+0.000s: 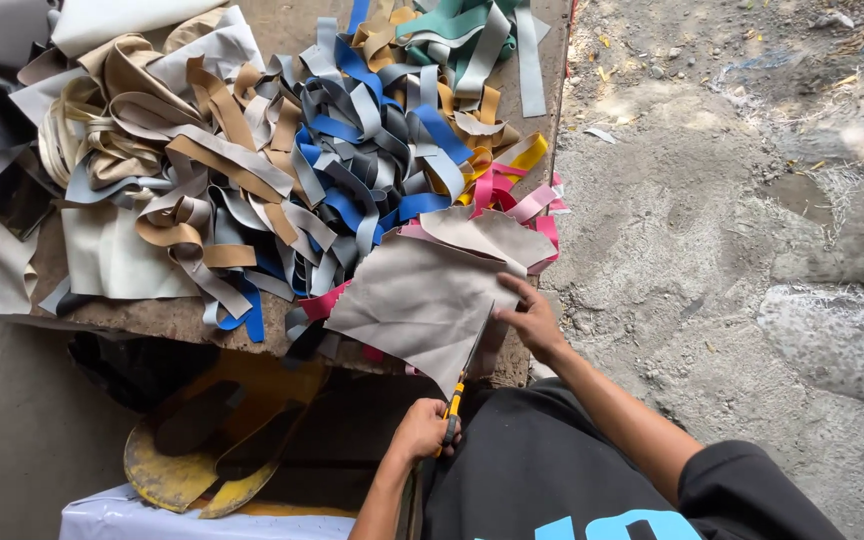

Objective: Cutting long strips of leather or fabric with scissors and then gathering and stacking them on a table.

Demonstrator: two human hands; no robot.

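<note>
My left hand (422,430) is closed around the yellow handles of a pair of scissors (467,365). Their blades point up into the lower edge of a grey leather-like sheet (417,295). This sheet lies at the front edge of a worn wooden table (167,318) and hangs a little over it. My right hand (532,318) presses flat on the sheet's right edge, fingers spread, just right of the blade tips. Behind the sheet sits a big heap of cut strips (332,170) in tan, grey, blue, pink, yellow and green.
Larger beige and white offcuts (112,255) lie on the table's left side. Under the table a worn yellow plate with dark cut-out shapes (207,440) rests above a white sheet (152,518). Rough concrete ground (712,230) with stones lies to the right.
</note>
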